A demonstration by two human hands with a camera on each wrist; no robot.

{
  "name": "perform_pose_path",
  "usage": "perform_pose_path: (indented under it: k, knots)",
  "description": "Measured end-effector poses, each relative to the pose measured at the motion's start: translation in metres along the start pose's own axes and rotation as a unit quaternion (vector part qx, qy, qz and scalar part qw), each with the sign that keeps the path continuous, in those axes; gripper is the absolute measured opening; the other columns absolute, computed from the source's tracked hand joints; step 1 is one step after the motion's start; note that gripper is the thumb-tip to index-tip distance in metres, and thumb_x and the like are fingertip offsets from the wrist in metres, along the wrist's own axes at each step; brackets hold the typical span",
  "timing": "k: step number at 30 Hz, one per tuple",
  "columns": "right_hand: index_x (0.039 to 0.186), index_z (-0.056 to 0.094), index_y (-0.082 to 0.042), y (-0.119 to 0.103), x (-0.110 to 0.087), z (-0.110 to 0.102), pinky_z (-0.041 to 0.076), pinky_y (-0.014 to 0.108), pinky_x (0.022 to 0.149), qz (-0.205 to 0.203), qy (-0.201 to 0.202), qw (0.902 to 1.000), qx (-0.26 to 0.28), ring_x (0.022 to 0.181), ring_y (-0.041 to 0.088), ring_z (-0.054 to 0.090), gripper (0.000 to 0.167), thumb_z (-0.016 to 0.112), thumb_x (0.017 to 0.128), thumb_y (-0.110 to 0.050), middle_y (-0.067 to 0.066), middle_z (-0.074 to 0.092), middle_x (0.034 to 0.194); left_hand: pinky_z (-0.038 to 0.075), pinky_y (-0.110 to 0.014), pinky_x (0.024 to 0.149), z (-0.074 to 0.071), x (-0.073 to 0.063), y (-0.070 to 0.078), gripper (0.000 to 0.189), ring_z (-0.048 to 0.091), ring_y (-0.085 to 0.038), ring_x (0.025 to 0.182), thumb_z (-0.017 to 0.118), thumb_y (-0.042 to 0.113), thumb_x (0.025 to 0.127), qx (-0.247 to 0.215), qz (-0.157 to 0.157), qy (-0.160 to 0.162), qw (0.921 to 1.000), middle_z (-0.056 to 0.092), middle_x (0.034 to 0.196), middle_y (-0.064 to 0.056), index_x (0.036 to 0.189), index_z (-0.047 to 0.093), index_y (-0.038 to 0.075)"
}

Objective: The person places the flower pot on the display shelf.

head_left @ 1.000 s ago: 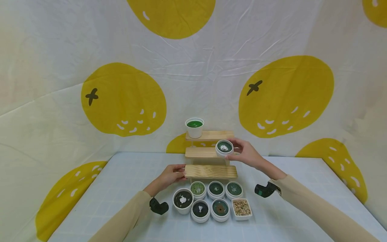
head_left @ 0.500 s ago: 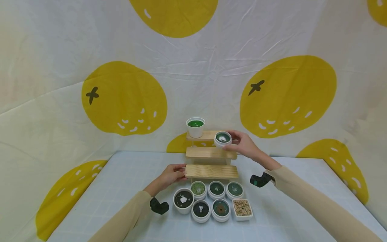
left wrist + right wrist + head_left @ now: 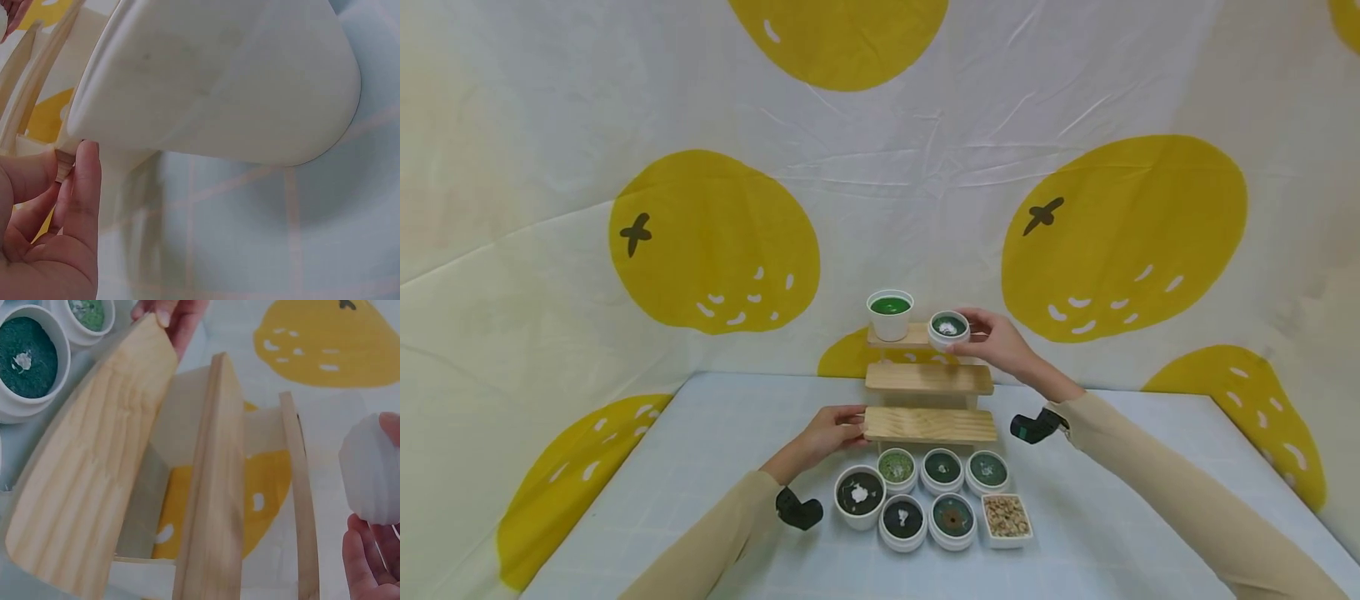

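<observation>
My right hand grips a small round white pot with dark green filling and a white patch on top. The pot is at the top board's right part, beside a taller white cup of bright green. In the right wrist view, the ribbed white pot sits between thumb and fingers, just beyond the top board. My left hand pinches the left end of the lowest board of a three-step wooden stand. The left wrist view shows thumb and fingers on that board's end.
Several round white pots with green or dark fillings, including a larger dark one, stand in front of the stand. A square white dish of tan bits is at their right. Behind the table hangs a cloth with yellow fruit.
My right hand has raised the small pot from the middle board's level to the top board's, a little leftward. The left hand stays on the lowest board; the head view shifts slightly.
</observation>
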State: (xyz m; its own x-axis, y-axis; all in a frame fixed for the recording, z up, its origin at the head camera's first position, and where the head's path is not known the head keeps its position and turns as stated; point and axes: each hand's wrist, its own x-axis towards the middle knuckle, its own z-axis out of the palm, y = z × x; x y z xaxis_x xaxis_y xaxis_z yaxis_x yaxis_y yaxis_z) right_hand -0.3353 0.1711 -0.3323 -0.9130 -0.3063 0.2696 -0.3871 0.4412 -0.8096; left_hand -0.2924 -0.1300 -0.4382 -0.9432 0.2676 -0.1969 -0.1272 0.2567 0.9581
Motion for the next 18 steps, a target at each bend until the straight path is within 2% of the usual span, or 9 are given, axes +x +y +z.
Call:
perform_pose_path:
  k: [8,12,18]
  knots:
    - [0.133,0.053,-0.004,0.001,0.014,0.000,0.051,0.047,0.101,0.026,0.001,0.9997,-0.005,0.110,0.032,0.058,0.060,0.077,0.081,-0.021,0.018,0.059,0.127,0.060,-0.036,0.086,0.000,-0.002,0.001,0.045,0.064,-0.010,0.080,0.054,0.000,0.095,-0.011,0.001,-0.005,0.9999,0.057,0.117,-0.021,0.138,0.045,-0.008]
    - [0.132,0.053,-0.004,0.002,0.023,0.001,0.052,0.045,0.099,0.026,0.001,0.9996,-0.007,0.109,0.031,0.057,0.060,0.077,0.080,-0.022,0.017,0.059,0.126,0.060,-0.036,0.085,0.000,-0.002,0.002,0.045,0.064,-0.010,0.080,0.055,0.001,0.095,-0.009,-0.001,-0.002,1.0000,0.058,0.116,-0.021,0.138,0.045,-0.007]
    - [0.131,0.055,-0.003,0.005,0.030,0.002,0.053,0.036,0.094,0.022,0.002,0.9996,-0.016,0.104,0.029,0.059,0.059,0.078,0.079,-0.020,0.018,0.061,0.124,0.060,-0.035,0.084,0.000,-0.002,0.002,0.045,0.064,-0.011,0.080,0.055,0.000,0.095,-0.009,-0.007,-0.003,0.9999,0.058,0.116,-0.020,0.138,0.045,-0.006]
